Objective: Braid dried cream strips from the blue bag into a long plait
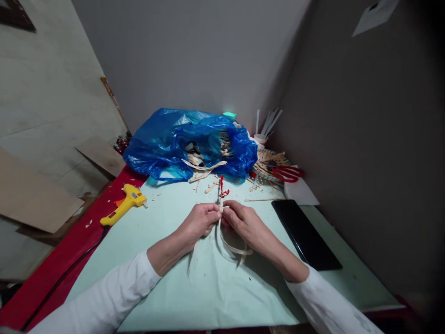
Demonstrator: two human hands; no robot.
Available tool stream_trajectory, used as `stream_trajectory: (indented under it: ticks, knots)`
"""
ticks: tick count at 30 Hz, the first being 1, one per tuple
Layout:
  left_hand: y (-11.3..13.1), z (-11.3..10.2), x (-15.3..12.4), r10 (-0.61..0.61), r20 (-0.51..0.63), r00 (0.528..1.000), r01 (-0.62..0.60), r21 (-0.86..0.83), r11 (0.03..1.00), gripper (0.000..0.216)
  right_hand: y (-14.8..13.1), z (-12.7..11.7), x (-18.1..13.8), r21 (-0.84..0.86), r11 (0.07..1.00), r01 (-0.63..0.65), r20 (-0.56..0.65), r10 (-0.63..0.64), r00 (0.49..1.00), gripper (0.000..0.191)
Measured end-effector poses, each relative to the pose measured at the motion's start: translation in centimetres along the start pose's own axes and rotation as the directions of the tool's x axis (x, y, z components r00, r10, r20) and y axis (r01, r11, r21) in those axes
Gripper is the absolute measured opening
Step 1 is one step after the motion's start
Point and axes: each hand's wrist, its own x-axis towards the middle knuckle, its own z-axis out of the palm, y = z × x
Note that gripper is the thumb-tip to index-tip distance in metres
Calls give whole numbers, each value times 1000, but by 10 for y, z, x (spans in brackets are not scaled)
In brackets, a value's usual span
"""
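Note:
My left hand (200, 221) and my right hand (245, 222) meet over the pale green table cover (167, 278), fingers pinched together on a bundle of thin pale straw strips (229, 246). The strips loop down under my right hand and trail below my left. A red thread (222, 188) is tied round the upright end of the strips just above my fingertips. Both sleeves are white.
A yellow glue gun (125, 204) with a black cord lies at the left. A blue plastic bag (189, 144) holding more strips sits behind. Red scissors (288, 173), a woven piece, a cup of sticks (260, 137) and a black phone (306, 234) are at the right, by the wall.

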Motion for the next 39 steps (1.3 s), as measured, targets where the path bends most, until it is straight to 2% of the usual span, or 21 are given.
stream_trajectory:
  ticks: [2, 5, 8, 10, 12, 15, 17, 21, 23, 24, 26, 28, 29, 30, 32, 34, 37, 39]
  knots:
    - [0, 3, -2, 17, 28, 999, -18, 32, 999, 22, 7, 4, 3, 69, 998, 8, 30, -10, 999, 34]
    - [-3, 5, -4, 52, 56, 997, -58, 103, 993, 21, 13, 8, 8, 85, 996, 10, 31, -13, 999, 38]
    - [-3, 4, -6, 101, -11, 995, -94, 258, 961, 16, 15, 9, 10, 106, 994, -19, 27, 17, 999, 37]
    - [1, 1, -8, 188, -66, 980, -141, 439, 887, 12, 14, 9, 10, 99, 995, -22, -15, 24, 1000, 36]
    - [7, 1, -11, 268, -85, 960, -166, 600, 782, 16, 13, 9, 8, 74, 997, -15, -69, 20, 997, 35]
    - [10, 7, -18, 273, -72, 959, -154, 676, 720, 21, 12, 11, 6, 84, 996, -17, -95, 25, 995, 36]
    - [5, 14, -23, 273, -39, 961, -168, 704, 690, 21, 12, 11, 5, 165, 986, -24, -72, 36, 997, 36]
    - [-10, 25, -28, 369, 101, 924, -278, 839, 467, 17, 11, 9, 5, 465, 878, -114, 58, 99, 993, 31]
    - [-10, 25, -29, 372, 152, 916, -309, 858, 411, 18, 9, 8, 5, 552, 817, -169, 115, 126, 985, 30]
    - [-7, 23, -28, 376, 141, 916, -304, 855, 420, 23, 8, 7, 5, 567, 804, -177, 118, 134, 984, 30]
    - [1, 17, -25, 424, 36, 905, -267, 825, 499, 35, 7, 7, 4, 565, 806, -179, 104, 146, 984, 31]
    - [9, 10, -19, 458, -101, 883, -247, 730, 638, 37, 6, 7, 3, 554, 813, -179, 99, 149, 984, 33]
    - [10, 7, -15, 431, -137, 892, -250, 646, 721, 33, 6, 8, 3, 553, 814, -177, 103, 144, 984, 34]
    - [10, 5, -11, 363, -124, 924, -248, 527, 813, 26, 6, 9, 3, 556, 813, -171, 111, 132, 985, 35]
    - [7, 3, -3, 185, -4, 983, -178, 243, 954, 22, 8, 11, 4, 582, 801, -138, 127, 78, 989, 36]
    - [1, 2, 2, 65, 121, 991, -68, 22, 997, 24, 11, 13, 6, 597, 796, -97, 140, 16, 990, 35]
    - [-2, 1, 4, 4, 177, 984, 8, -68, 998, 28, 12, 9, 7, 507, 861, -34, 111, -27, 993, 32]
    - [-1, -1, 2, -12, 165, 986, 19, -44, 999, 30, 9, 5, 5, 337, 941, 18, 73, -45, 996, 30]
